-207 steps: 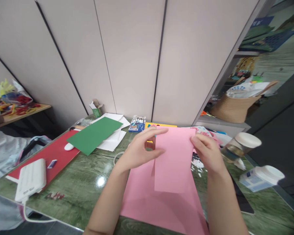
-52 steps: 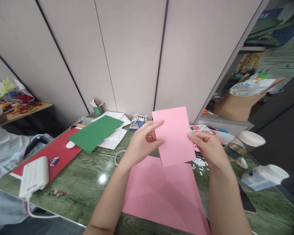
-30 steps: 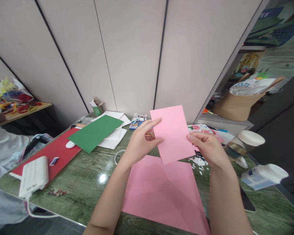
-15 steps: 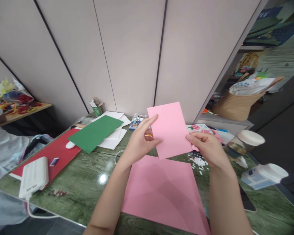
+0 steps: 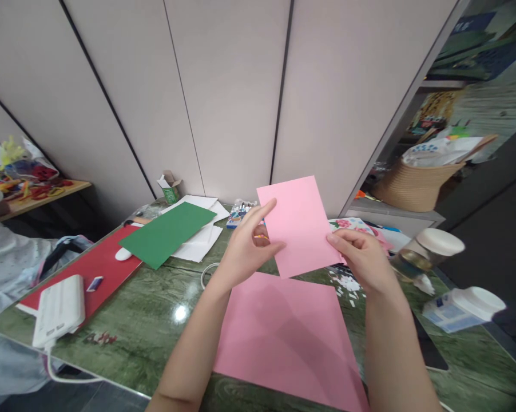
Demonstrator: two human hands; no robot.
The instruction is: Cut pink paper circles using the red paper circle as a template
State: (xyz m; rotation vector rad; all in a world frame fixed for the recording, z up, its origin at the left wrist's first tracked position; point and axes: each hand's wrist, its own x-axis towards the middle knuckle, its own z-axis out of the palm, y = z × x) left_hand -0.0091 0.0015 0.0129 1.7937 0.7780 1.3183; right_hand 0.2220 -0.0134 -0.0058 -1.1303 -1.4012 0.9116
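Note:
A small pink sheet of paper [image 5: 300,229] is held up in front of me, slightly tilted. My left hand [image 5: 251,243] grips its left edge, with thumb and index finger on the near face and the other fingers behind. At the lower right edge, my right hand [image 5: 358,254] pinches the sheet between thumb and curled fingers. Below both hands, a larger pink sheet [image 5: 288,343] lies flat on the green marbled table [image 5: 155,326], close to its front edge.
To the left lie a green sheet [image 5: 167,234], white papers [image 5: 200,243], a red sheet [image 5: 112,274] and a white power bank [image 5: 60,310]. White paper scraps [image 5: 347,281] and two lidded containers, one a white tub [image 5: 464,309], are on the right. Another person [image 5: 13,286] is at far left.
The small pink sheet has shifted very slightly up, and my right hand has moved slightly with it. Both hands keep their hold; the things on the table look the same.

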